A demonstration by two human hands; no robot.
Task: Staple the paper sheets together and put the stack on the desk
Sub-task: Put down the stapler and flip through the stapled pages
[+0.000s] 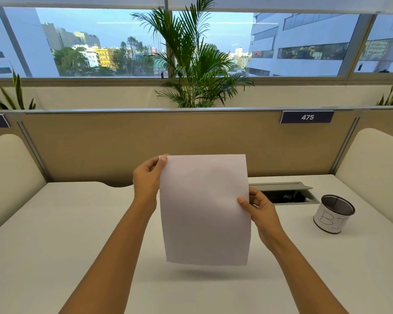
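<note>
Both hands hold the plain white paper sheets (pixel 204 209) upright, off the white desk (pixel 66 223). Left hand (pixel 146 177) pinches the top-left corner, right hand (pixel 260 211) pinches the right edge about halfway down (can't tell how many sheets).

One wide-angle view, worn on the person's head, looks forward and slightly down over the white desk (pixel 66 223) toward the beige cubicle partition (pixel 123 143), with the window (pixel 100 41) filling the top of the frame beyond it. The lens sits close to the work: both bare forearms enter from the bottom edge, and the left hand (pixel 146 180) and right hand (pixel 261 211) hold the paper (pixel 204 211) upright near mid-frame, its face turned to the camera. Straight lines bow toward the frame's edges, as on the partition's top rail
</note>
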